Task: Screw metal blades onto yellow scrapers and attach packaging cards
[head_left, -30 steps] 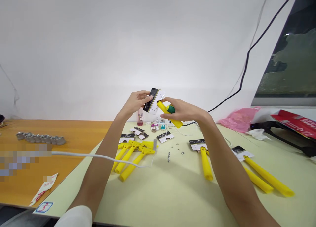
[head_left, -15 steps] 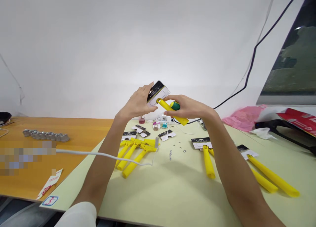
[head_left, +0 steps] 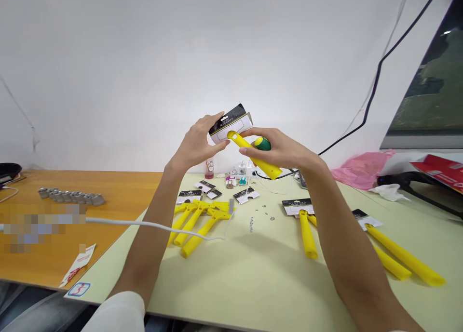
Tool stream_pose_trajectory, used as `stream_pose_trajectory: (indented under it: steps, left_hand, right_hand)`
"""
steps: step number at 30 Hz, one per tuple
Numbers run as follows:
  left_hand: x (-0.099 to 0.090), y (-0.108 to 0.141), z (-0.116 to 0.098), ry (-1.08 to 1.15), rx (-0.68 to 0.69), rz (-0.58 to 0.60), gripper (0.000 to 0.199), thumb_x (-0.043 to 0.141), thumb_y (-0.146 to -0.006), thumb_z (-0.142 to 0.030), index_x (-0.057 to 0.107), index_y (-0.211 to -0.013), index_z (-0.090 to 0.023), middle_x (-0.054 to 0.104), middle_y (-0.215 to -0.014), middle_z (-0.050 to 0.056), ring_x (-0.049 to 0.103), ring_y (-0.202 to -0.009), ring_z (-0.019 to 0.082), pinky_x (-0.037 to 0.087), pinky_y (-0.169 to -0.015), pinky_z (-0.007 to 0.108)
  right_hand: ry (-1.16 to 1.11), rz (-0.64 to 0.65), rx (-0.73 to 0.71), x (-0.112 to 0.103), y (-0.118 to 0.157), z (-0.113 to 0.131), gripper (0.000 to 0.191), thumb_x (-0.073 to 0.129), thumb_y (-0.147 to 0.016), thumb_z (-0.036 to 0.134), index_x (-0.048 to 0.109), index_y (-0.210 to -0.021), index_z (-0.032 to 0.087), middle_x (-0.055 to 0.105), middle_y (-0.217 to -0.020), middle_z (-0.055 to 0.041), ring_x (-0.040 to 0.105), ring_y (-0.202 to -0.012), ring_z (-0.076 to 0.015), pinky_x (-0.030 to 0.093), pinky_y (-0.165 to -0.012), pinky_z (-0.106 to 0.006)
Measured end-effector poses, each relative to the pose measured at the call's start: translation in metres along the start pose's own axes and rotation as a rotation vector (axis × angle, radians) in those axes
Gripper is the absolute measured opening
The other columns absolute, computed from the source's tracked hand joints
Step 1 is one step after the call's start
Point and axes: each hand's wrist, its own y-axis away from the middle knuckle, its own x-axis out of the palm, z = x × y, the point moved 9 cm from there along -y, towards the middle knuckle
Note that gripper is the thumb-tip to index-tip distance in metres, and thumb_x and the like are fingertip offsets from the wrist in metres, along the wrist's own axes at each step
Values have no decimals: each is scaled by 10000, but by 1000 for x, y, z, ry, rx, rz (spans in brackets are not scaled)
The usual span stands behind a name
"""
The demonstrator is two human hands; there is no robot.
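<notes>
Above the table, my left hand [head_left: 197, 141] is closed on the left edge of a black-and-white cardboard tag [head_left: 237, 122], thumb below it. My right hand [head_left: 287, 146] grips a yellow plastic handle [head_left: 266, 167], tilted down to the right. The handle's holed end lies against the tag's lower part; whether it passes through a cut-out I cannot tell. A green-and-yellow screwdriver handle [head_left: 263, 143] also sticks out of my right hand, its shaft hidden. Below on the left lie several yellow T-shaped scrapers [head_left: 193, 226], with a metal blade [head_left: 230, 205] at one end.
Several loose cardboard tags [head_left: 246, 195] and small metal screws [head_left: 251, 224] lie mid-table. Tagged yellow handles [head_left: 308, 235] rest on the right, near a pink plastic bag [head_left: 361, 169]. A white cable [head_left: 144, 222] crosses my left forearm. Grey metal parts [head_left: 70, 196] line the wooden table.
Both hands have risen slightly with the tag and yellow handle. The tag is turned flatter, showing more of its face, and the handle's lower end has swung a little right.
</notes>
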Motion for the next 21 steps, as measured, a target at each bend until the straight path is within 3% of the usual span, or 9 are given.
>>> stream_pose_trajectory:
  steps: [7,10,15,18,21]
  left_hand:
    - [13,-1,-2,-146,119,-41,660,636,-1073,-470,514,-1700,-300,485,-1761,138,427,-1609,372,389,-1315,588]
    - [14,-3,-3,-194,112,-131,614,618,-1096,-504,545,-1677,-318,536,-1677,151,457,-1555,387,424,-1279,607]
    - [6,-4,1,-192,34,-285,676,746,-1029,-509,563,-1661,-355,618,-1401,152,538,-1422,430,487,-1189,647]
    - [5,-5,-3,-59,2,-233,704,757,-1020,-402,533,-1685,-353,664,-1297,115,632,-1295,357,571,-1110,564]
    - [8,-4,-14,241,-41,-101,723,748,-987,-316,531,-1676,-328,724,-1292,93,709,-1196,280,632,-1031,464]
  right_hand:
    - [-37,-92,-27,-7,0,4,531,751,-994,547,766,-1378,180,804,-1105,-117,741,-861,-248,580,-773,-390]
    - [13,-153,-34,-11,-1,3,578,764,-972,516,750,-1432,167,798,-1109,-116,734,-875,-257,573,-784,-398]
    - [145,-266,-78,-16,-1,2,691,784,-911,471,722,-1534,180,805,-1041,-76,644,-755,-209,546,-768,-395]
    - [237,-299,-123,-16,-1,5,700,755,-921,447,701,-1575,203,787,-921,-43,593,-701,-193,512,-714,-369]
    - [392,-311,-157,-11,-1,8,740,682,-966,381,585,-1688,257,755,-842,-14,557,-652,-183,469,-683,-343]
